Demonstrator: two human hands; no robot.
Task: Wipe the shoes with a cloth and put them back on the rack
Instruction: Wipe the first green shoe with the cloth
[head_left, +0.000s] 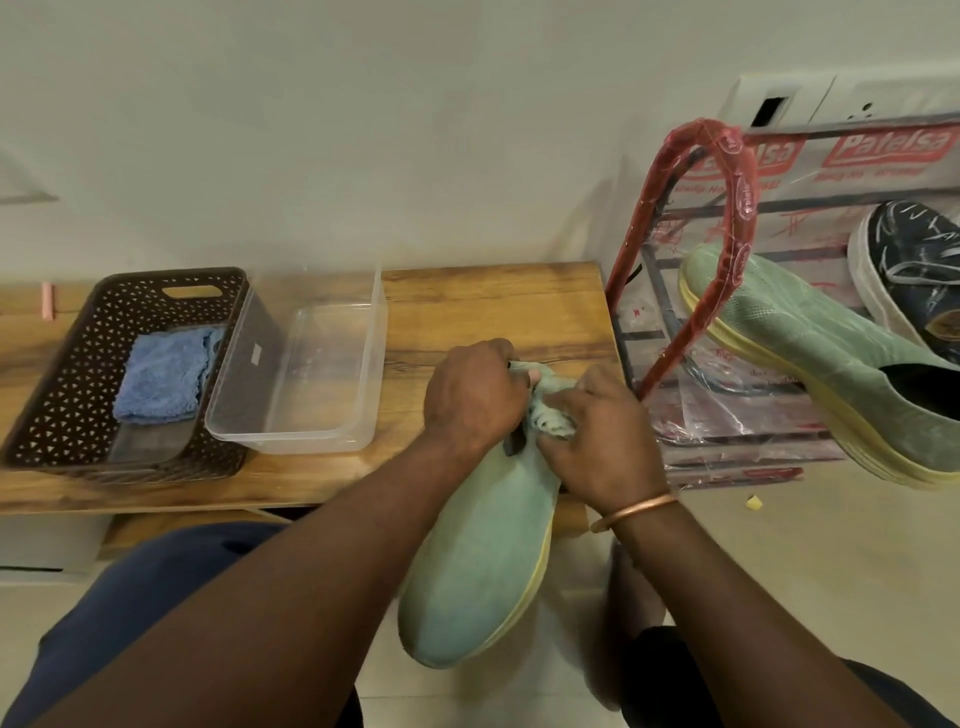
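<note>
A pale green shoe (478, 561) with a yellow sole points toe-first toward me, its heel end up at the table's front edge. My left hand (470, 397) grips the shoe at its heel collar. My right hand (605, 431) presses a crumpled pale green cloth (550, 415) against the shoe's opening. The matching green shoe (810, 353) lies on the shoe rack (675, 312) at the right, beside a dark navy shoe (909, 270).
A wooden table (493, 312) holds a dark perforated basket (62, 405) with a blue cloth (161, 374) inside, and a clear plastic tub (358, 374) beside it. The rack is wrapped in red and clear plastic. A wall socket sits above it.
</note>
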